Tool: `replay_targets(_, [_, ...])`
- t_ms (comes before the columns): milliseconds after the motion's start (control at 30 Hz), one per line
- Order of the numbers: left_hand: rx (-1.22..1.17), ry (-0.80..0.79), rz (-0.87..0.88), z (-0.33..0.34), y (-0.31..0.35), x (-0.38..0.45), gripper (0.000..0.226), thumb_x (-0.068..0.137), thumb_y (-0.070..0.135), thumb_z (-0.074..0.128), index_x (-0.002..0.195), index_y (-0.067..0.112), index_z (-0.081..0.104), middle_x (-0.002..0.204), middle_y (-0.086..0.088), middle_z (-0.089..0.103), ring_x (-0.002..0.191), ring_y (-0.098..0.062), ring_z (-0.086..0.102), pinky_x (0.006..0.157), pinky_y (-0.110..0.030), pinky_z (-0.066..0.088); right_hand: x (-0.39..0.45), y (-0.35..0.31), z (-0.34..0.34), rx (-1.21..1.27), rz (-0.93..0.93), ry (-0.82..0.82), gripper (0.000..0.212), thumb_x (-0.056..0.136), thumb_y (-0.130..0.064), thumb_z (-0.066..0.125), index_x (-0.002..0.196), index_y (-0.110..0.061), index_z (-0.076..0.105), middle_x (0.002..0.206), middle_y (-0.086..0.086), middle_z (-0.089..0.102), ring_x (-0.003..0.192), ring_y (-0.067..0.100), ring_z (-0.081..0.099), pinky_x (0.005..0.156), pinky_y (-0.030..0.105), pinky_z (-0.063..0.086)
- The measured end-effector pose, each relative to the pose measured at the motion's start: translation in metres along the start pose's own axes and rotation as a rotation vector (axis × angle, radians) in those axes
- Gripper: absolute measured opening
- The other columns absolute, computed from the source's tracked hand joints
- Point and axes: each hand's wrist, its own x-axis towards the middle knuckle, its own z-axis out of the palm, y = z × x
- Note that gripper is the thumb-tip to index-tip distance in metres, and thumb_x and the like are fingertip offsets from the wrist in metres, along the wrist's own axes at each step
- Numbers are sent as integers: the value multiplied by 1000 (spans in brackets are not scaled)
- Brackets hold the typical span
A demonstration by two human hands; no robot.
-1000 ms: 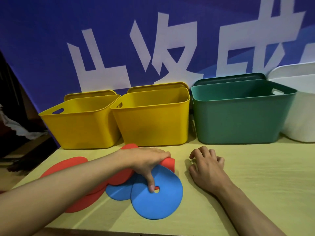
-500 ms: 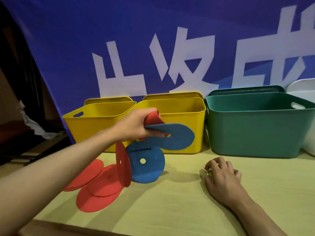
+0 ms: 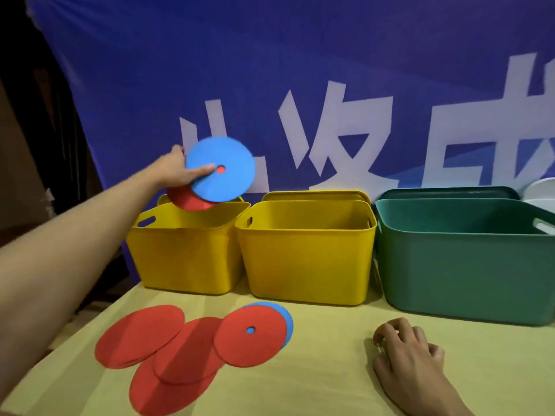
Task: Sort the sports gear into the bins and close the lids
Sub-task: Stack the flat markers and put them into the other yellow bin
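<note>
The left hand (image 3: 172,172) is raised over the open top of the left yellow bin (image 3: 183,250), thumb laid across the near face of a blue disc (image 3: 220,169) and the other fingers hidden behind it, so it pinches that disc together with a red disc (image 3: 186,201) whose lower edge shows beneath the blue one; the red also shows through the blue disc's centre hole. Whether more than these two discs are in the grip cannot be told. The right hand (image 3: 408,355) rests on the pale yellow-green table (image 3: 315,370), fingers loosely curled with the tips on the surface, holding nothing. Between the two hands, nearer the table edge below the left forearm, lie more discs: four red ones overlapping in a cluster, the top red disc (image 3: 249,334) being the one closest to the right hand, and a lower blue disc (image 3: 286,322) peeking out from under it as a crescent and through its hole. How many further discs lie buried in the pile is unclear. Beyond the hands stand four bins in a row: under the left hand the left yellow one, then a second yellow bin (image 3: 306,259), then, beyond the right hand, a green bin (image 3: 462,271), and a white bin (image 3: 540,196) cut off by the frame edge. All visible bins are open, a lid standing behind each of the first three. A blue banner (image 3: 270,70) with large white characters hangs behind.
</note>
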Motion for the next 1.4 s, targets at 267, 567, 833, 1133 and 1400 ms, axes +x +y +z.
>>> replay_targets(267, [394,-55,149,83,-15,-25,69,101,54,50,158,27,24,161,-15,27,147,-39,26,114,-66,31,4,2,1,-16,-5,21,25,98,-53,43,122,-47,39,132,-17,31,117,3,32,102,34,33])
replay_targets(567, [493,-221,550,132,13,-140,110,82,91,34,161,32,-14,167,-9,-23,156,-36,-10,118,-63,26,-3,7,6,-1,-11,54,24,99,-48,44,123,-41,42,130,-12,35,113,5,32,102,38,34])
replay_targets(833, [266,15,420,166,-9,-182,86,87,84,39,152,28,27,158,-16,6,147,-40,19,111,-54,40,-2,6,5,46,-2,54,18,99,-43,47,117,-40,46,130,-11,36,113,6,32,100,39,33])
replay_targets(1133, [481,-735,156,220,-10,-157,149,43,96,63,159,16,15,156,-18,27,146,-39,28,118,-46,32,1,9,7,59,0,52,19,99,-42,47,118,-39,48,130,-10,36,112,5,31,96,37,29])
replay_targets(1400, [241,-642,334,232,-9,-143,67,77,59,81,122,25,46,122,-4,48,111,-23,53,93,-35,46,4,9,7,54,17,44,20,99,-43,48,119,-38,49,131,-9,37,113,6,31,100,39,32])
